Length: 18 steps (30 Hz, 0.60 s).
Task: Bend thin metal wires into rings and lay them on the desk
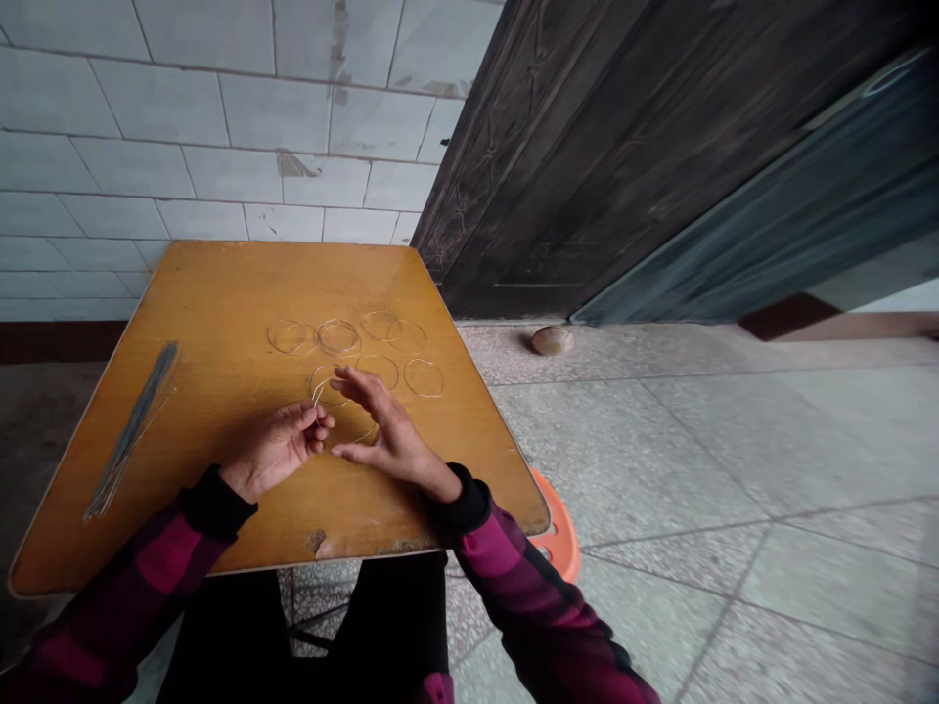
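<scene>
A bent wire (318, 395) is being pinched in the closed left hand (277, 448) over the worktop (227, 293), the open right hand (388, 432) is being held just beside it, and a straight-wire bundle (130, 430) is being left aside, out of the hands' way of the wire rings (424, 377).

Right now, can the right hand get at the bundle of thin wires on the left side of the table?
Probably yes: the left hand, pinching a bent wire, lies between the right hand and the wire bundle, but passing over it looks free.
</scene>
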### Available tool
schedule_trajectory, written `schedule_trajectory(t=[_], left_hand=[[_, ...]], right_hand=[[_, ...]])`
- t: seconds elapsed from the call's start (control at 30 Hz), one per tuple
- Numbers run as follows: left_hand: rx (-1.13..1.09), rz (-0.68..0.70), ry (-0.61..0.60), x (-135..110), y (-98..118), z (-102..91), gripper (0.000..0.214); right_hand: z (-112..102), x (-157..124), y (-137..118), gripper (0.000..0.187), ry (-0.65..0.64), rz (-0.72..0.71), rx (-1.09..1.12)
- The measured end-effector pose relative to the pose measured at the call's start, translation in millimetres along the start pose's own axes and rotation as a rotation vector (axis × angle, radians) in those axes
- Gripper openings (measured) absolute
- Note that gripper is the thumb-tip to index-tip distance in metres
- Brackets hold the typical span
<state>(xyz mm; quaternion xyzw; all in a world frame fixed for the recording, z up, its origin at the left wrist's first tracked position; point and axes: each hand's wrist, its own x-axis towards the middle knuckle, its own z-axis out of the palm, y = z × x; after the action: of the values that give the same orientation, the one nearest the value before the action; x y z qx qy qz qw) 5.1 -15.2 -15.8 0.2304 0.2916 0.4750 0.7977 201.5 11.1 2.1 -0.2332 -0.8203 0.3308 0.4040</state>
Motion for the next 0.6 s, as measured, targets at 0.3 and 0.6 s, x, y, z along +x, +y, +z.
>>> schedule_trajectory(t=[0.3,0.6], left_hand=[[0.170,0.148,0.111,-5,12,14.4,0.024],[0.837,0.517,0.326,-4,8,4.2,0.013]], right_hand=[[-1,0,-2,0.094,-0.012,-0.051,-0.198],[4,-2,-2,0.090,-0.028,-0.089,-0.375]])
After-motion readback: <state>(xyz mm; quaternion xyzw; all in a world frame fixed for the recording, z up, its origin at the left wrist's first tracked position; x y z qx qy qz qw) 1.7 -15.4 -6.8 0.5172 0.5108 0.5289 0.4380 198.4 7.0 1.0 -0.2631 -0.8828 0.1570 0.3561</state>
